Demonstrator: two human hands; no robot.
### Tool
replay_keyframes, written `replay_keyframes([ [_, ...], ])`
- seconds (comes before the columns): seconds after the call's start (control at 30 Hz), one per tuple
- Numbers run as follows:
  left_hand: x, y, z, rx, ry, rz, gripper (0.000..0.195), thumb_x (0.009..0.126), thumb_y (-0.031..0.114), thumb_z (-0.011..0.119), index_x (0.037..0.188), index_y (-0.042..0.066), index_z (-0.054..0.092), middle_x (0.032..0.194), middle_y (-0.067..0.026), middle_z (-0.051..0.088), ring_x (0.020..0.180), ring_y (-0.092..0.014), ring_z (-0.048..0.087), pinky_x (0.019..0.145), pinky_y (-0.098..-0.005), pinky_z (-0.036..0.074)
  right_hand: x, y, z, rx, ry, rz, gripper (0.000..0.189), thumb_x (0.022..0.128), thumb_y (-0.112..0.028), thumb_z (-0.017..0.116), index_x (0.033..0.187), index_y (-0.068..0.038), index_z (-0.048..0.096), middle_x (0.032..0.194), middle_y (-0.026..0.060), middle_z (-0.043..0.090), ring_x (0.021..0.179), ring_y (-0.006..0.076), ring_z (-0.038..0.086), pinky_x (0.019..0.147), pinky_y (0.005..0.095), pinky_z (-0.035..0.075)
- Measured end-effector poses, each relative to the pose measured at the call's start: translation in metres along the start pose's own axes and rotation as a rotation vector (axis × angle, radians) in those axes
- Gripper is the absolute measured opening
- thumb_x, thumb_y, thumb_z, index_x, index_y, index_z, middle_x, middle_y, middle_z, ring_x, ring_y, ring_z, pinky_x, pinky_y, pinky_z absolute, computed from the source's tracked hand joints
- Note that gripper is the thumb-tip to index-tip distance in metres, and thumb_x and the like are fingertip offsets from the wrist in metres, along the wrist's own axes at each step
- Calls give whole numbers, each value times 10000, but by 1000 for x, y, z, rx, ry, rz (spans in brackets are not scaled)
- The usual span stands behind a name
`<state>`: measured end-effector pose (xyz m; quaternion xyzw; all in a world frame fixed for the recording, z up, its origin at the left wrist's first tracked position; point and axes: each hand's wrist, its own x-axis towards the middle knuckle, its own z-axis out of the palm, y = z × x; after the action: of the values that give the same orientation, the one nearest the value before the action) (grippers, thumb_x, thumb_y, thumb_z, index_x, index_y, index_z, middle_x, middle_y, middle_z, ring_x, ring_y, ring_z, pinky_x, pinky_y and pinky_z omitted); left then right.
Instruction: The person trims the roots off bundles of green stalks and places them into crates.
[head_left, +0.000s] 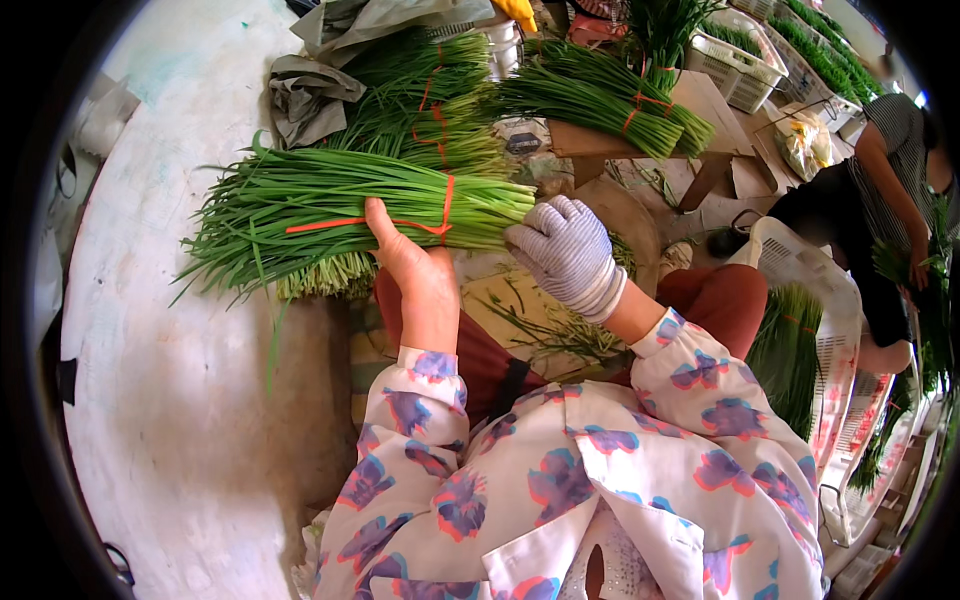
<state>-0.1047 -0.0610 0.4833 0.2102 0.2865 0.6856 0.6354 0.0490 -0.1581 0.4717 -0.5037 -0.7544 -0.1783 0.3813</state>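
My bare left hand (420, 274) holds a bundle of green garlic chives (337, 195) from below, its thumb over the front. An orange-red tie (448, 202) circles the bundle near the stem end, and one long tail of it runs left under my thumb. On my right hand (566, 251) is a grey-striped knit glove; its bent fingers touch the pale cut stem ends at the bundle's right. Just under the bundle, the cut ends of more chives (330, 276) show.
Tied chive bundles (450, 105) lie beyond my hands, and others (622, 97) rest on a cardboard box (720, 112). Loose trimmings (570, 330) lie between my knees. White plastic crates (840, 352) with chives stand at right, beside a seated person (892, 172). A pale surface (187, 375) spans the left.
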Motion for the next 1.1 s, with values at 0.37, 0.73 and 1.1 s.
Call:
replay_keyframes([
  [0.37, -3, 1, -2, 32, 98, 109, 581, 890, 418, 618, 1341, 91, 453, 1329, -37, 509, 1177, -211, 498, 999, -419, 417, -17, 9, 1, -158, -211, 102, 137, 691, -199, 637, 744, -83, 591, 766, 82, 527, 722, 268, 557, 631, 402, 457],
  [0.73, 1, 14, -9, 47, 102, 146, 591, 904, 435, 588, 1365, 105, 424, 1358, -39, 488, 1213, -221, 481, 1031, -438, 398, -19, 0, -20, 179, -10, 21, 276, 690, -92, 682, 964, -91, 642, 840, 74, 600, 723, 263, 588, 618, 381, 445],
  [1.1, -16, 16, -6, 27, 108, 152, 612, 877, 293, 682, 1379, 126, 375, 1372, -49, 465, 1170, -210, 508, 968, -398, 459, -5, -11, 8, -85, -140, 29, 210, 741, -197, 697, 909, -88, 637, 822, 41, 584, 730, 238, 571, 658, 371, 451],
])
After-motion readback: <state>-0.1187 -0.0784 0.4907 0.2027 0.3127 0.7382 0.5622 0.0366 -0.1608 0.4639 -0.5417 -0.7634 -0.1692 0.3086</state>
